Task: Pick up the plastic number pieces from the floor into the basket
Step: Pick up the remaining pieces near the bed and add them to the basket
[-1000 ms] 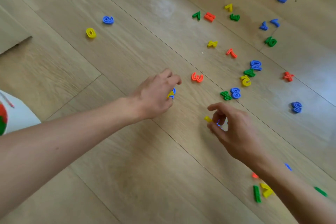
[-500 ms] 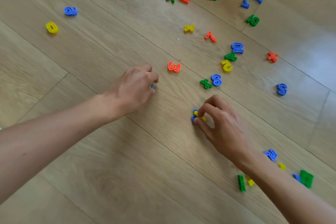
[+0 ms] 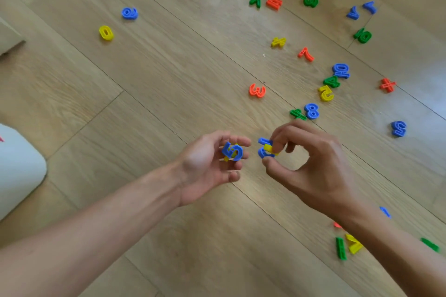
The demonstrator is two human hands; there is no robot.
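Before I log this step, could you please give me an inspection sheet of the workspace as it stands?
Surface: wooden floor, planks running diagonally.
Job's things: blue 5 in the left hand; blue and yellow pieces in the right hand; many more lie loose, among them orange 3, blue 8, yellow 0.
Clutter: nothing seen.
Grippers: left hand's fingers curl round the blue 5; right hand's fingers pinch its pieces.
Cables: nothing seen.
Surroundings: white object at the left edge, cut off; cannot tell whether it is the basket.
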